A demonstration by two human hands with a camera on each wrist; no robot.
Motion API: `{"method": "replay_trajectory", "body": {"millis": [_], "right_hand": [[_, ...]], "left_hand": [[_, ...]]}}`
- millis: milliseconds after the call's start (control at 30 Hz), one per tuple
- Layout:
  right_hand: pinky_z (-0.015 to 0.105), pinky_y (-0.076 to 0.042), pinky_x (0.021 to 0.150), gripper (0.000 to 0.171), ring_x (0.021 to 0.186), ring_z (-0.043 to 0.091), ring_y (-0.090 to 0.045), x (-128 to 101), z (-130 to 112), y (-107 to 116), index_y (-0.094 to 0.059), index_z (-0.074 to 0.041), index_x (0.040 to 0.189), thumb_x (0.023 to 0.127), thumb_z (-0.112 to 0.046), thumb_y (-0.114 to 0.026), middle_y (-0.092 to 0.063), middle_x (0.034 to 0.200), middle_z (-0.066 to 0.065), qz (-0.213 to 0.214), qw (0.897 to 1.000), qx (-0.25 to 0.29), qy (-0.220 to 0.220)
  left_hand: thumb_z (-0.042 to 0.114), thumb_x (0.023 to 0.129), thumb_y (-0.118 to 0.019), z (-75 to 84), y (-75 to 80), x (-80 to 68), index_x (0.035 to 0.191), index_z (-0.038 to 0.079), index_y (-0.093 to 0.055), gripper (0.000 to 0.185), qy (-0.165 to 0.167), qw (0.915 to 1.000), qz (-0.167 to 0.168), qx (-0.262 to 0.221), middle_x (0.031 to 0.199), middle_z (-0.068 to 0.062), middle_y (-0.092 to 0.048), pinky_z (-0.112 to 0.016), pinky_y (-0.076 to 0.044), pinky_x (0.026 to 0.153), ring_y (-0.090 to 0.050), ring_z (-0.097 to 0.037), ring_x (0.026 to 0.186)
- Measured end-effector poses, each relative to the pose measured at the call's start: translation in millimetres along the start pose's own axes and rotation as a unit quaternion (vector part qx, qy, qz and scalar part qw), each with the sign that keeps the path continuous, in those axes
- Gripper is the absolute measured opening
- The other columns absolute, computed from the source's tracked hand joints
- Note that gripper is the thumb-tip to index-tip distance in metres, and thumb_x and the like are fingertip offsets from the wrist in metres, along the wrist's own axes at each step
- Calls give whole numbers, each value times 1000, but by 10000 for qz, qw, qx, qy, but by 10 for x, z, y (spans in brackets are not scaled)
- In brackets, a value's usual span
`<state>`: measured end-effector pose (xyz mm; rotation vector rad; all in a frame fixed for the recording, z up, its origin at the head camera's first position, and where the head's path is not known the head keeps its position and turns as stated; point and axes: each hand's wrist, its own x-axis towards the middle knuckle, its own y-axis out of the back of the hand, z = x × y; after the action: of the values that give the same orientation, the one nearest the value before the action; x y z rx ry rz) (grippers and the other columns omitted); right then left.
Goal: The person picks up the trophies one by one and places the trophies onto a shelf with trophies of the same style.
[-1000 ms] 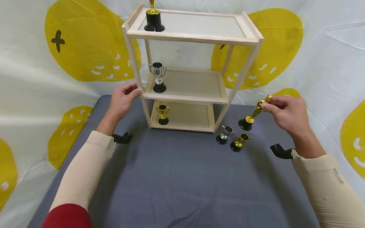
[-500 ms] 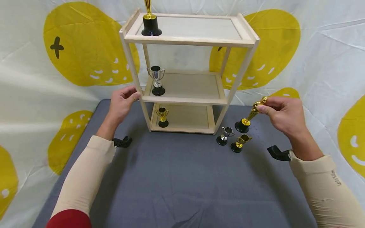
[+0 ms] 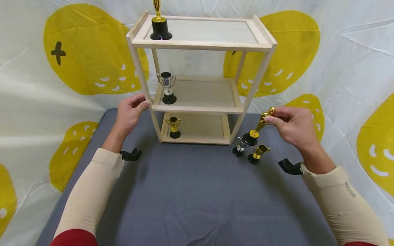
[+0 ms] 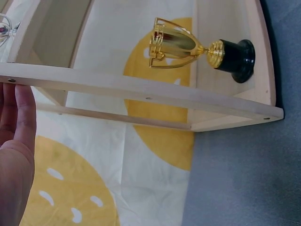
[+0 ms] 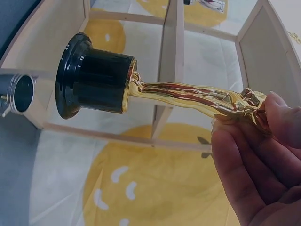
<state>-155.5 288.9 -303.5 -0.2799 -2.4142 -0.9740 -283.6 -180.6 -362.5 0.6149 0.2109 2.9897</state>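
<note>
My right hand [image 3: 295, 126] pinches a gold figure trophy [image 3: 258, 128] by its upper part. The trophy tilts, its black base [image 5: 94, 77] down and left, overlapping a small silver cup [image 3: 242, 145] in the head view. A small gold cup [image 3: 258, 153] stands beside that cup on the grey cloth. My left hand [image 3: 129, 112] grips the left front post of a wooden shelf [image 3: 197, 108] at middle-tier height, thumb in front. On the shelf's left side stand a gold trophy [image 3: 160, 29] on top, a silver cup [image 3: 167, 87] midway and a gold cup [image 4: 174, 44] at the bottom.
Grey cloth [image 3: 172, 191] covers the table in front of the shelf. Behind hangs a white curtain [image 3: 347, 75] with yellow shapes, close to the shelf's back. The shelf's right front post [image 3: 258, 75] stands between its tiers and my right hand.
My right hand has carried the gold figure trophy left toward the shelf, from beyond the two loose cups to over the silver one. The left hand stays at the post. The head view shifts slightly.
</note>
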Motion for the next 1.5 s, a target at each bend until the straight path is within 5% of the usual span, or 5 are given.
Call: {"method": "replay_trajectory", "body": {"millis": [500, 667, 1000, 1500], "right_hand": [[10, -44, 57, 11, 60, -10, -56, 123, -141, -199, -84, -2, 95, 84, 1, -84, -62, 77, -39, -330, 9989, 36, 342], [10, -45, 57, 10, 59, -8, -56, 74, -163, -277, -84, -3, 93, 84, 0, -84, -62, 76, -37, -379, 9987, 42, 325], [13, -42, 53, 6, 55, -4, -51, 17, -192, -452, -84, -2, 91, 85, -1, -84, -75, 76, 13, -494, 9981, 61, 354], [14, -39, 52, 5, 56, -3, -51, -7, -225, -624, -83, 0, 89, 85, 1, -83, -76, 76, 14, -516, 9977, 152, 422]], "left_hand": [[11, 97, -74, 46, 102, -12, 121, -7, -72, 30, 0, 9993, 327, -189, 92, 15, -73, -14, -57, 82, -65, -5, 86], [9, 97, -73, 40, 83, 7, 121, -10, -71, 31, -52, 9995, 210, -230, 92, 16, -74, -15, -57, 82, -66, -4, 85], [17, 97, -74, 24, 31, -4, 123, -17, -67, 43, -54, 9999, 95, -101, 92, 16, -73, -17, -55, 81, -64, -4, 86], [20, 97, -74, 8, -6, -2, 125, -15, -67, 45, 23, 10000, -6, -55, 96, 13, -73, -17, -55, 82, -63, -6, 88]]}}
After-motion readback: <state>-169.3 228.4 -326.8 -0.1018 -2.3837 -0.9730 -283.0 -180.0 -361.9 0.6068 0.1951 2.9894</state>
